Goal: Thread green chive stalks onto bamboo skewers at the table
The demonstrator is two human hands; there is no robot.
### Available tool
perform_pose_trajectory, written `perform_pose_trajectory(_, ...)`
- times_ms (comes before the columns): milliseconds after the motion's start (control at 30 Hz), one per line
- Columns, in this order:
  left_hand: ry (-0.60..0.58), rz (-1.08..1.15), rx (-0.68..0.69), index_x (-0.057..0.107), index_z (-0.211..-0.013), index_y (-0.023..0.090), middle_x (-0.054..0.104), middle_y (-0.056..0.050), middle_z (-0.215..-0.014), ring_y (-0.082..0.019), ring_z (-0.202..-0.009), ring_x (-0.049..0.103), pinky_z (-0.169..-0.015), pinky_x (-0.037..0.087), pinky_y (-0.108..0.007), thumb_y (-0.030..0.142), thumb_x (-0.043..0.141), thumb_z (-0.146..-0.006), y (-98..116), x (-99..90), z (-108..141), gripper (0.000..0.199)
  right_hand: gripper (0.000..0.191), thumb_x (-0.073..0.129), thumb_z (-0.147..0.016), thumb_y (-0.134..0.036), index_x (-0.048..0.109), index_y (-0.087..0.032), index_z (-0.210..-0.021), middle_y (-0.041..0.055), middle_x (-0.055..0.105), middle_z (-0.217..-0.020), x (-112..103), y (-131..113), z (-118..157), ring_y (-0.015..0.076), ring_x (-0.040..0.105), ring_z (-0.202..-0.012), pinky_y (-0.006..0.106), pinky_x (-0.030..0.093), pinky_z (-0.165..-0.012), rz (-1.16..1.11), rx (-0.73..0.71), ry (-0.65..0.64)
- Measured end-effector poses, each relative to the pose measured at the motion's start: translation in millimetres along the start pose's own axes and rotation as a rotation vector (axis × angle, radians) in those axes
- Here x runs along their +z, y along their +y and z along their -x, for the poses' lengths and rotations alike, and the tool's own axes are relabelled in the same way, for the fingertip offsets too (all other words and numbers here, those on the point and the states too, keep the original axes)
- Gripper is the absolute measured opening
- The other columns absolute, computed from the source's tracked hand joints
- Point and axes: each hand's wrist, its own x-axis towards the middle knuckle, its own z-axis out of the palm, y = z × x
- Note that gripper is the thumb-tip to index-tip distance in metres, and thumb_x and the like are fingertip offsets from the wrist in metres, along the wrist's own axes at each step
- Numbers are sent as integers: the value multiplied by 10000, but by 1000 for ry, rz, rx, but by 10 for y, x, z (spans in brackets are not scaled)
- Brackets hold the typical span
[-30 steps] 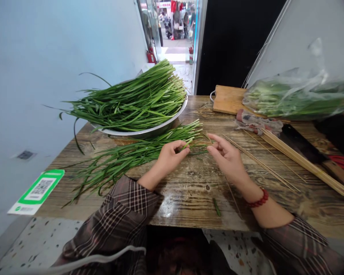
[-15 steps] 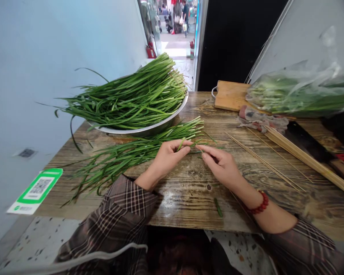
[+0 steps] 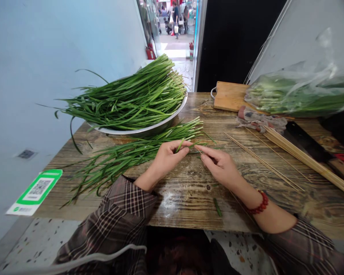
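My left hand [image 3: 170, 156] pinches green garlic chives [image 3: 181, 144] between thumb and fingers, just in front of a loose bunch of chives [image 3: 123, 152] lying on the table. Close to its fingertips, my right hand [image 3: 222, 166] grips a thin bamboo skewer [image 3: 198, 150] whose tip points at the left hand. The rest of that skewer runs back under my right wrist. Whether its tip pierces the chives is too small to tell. Behind the bunch, a metal basin [image 3: 151, 129] is heaped with more chives [image 3: 134, 101].
On the wooden table [image 3: 186, 206], loose skewers [image 3: 263, 161] lie to the right beside a skewer bundle [image 3: 306, 158] and a knife [image 3: 306, 143]. Farther back are a cutting board [image 3: 229, 95] and a plastic bag of greens [image 3: 301, 93]. A cut green piece [image 3: 217, 207] lies near the front edge.
Both hands stay almost in place; the right fingertips have shifted slightly left, closer to the left hand. People outside the doorway have moved.
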Motion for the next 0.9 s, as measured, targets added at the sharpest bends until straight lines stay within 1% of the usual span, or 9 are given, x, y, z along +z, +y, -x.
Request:
perform_pose_trajectory(200,10,-123,92,733,-951,163,720,-24,-844,-154,-806,633,-758,481,-270,206,611,-795,13,-3,3,202,351,494,-874,-246,695,-210,-1159,62,739,-979,2,15,1,188,667,-810,341,527,-738,-12,10,-5)
perform_pose_trajectory(267,20,-161,134,735,-940,159,725,-39,-866,-155,-806,634,-784,484,-279,190,606,-796,1,1,0,196,348,496,-872,-251,695,-194,-1151,60,726,-911,2,22,0,163,631,-716,306,501,-662,-14,28,-13)
perform_pose_trajectory(333,31,-199,169,736,-935,159,727,-47,-877,-156,-802,635,-802,485,-287,185,603,-796,-12,2,-5,194,352,500,-872,-257,679,-168,-1162,33,673,-767,5,30,0,128,550,-595,267,442,-568,-36,70,-35)
perform_pose_trajectory(433,38,-248,191,733,-926,160,729,-52,-874,-159,-794,639,-807,488,-292,190,595,-801,-25,0,-13,189,436,508,-870,-260,564,-147,-1288,-36,519,-634,11,40,-2,96,440,-524,234,362,-504,-148,123,-49)
perform_pose_trajectory(500,30,-261,201,731,-912,161,728,-53,-873,-162,-797,641,-808,486,-292,190,593,-803,-26,6,-15,178,526,510,-868,-248,449,-159,-1383,-53,476,-645,15,40,-7,93,428,-542,229,357,-515,-227,121,-50)
perform_pose_trajectory(567,1,-255,223,730,-898,161,726,-54,-877,-161,-802,640,-807,480,-290,190,591,-807,-23,23,-9,168,551,509,-869,-237,404,-180,-1407,-57,463,-655,16,35,-15,95,427,-557,230,359,-527,-271,112,-60)
perform_pose_trajectory(733,-156,-203,231,719,-907,155,710,-58,-890,-163,-826,625,-785,463,-279,191,610,-790,-6,69,15,164,342,533,-852,-254,570,-177,-1183,-45,497,-628,19,44,-38,88,406,-508,222,311,-469,-282,179,-64)
perform_pose_trajectory(800,-167,-171,168,698,-969,145,683,-50,-864,-152,-787,598,-737,451,-267,232,634,-781,4,52,11,217,276,550,-839,-267,595,-166,-1092,-41,507,-616,17,56,-45,82,399,-487,216,294,-448,-277,201,-40)
perform_pose_trajectory(900,-126,-39,49,641,-1051,138,624,-22,-813,-121,-725,540,-671,426,-235,316,616,-807,2,-7,-16,303,239,566,-825,-288,602,-167,-1028,-45,498,-601,0,48,-46,80,404,-480,210,295,-440,-290,203,11)
